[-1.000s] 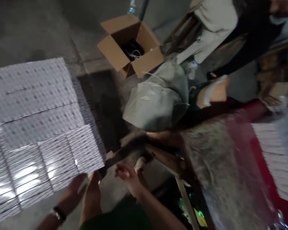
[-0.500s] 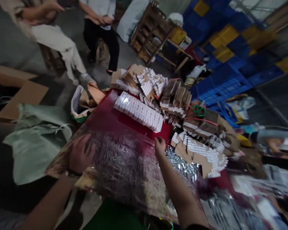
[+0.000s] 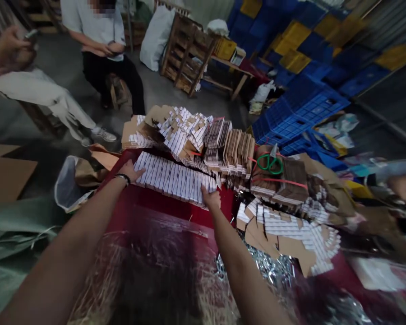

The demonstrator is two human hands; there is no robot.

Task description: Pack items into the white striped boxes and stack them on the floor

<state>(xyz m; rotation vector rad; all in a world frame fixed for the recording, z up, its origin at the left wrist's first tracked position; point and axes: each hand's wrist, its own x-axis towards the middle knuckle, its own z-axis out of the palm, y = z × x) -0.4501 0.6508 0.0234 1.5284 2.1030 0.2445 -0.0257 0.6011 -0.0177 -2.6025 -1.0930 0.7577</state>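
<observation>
A long row of packed white cards with dark lines (image 3: 172, 178) lies on the red tabletop (image 3: 135, 214). My left hand (image 3: 130, 171) is at its left end, thumb over the near top edge. My right hand (image 3: 211, 197) grips the right end, thumb on top and fingers curled at the side. Nearer to me, a clear plastic sheet or bag (image 3: 186, 228) lies across the table, blurred along its front part. Shiny silver metal pieces (image 3: 274, 266) are heaped to the right of my right forearm.
Loose card pieces (image 3: 179, 131) and brown card bundles (image 3: 238, 151) sit behind the row. Green-handled scissors (image 3: 269, 164) rest on a tied bundle. Fanned cards (image 3: 280, 225) lie right. Blue crates (image 3: 301, 108) stand beyond; two people sit at far left.
My right hand has let go of the plastic's edge and moved to the row's right end. My left hand has moved forward to its left end. The view has shifted.
</observation>
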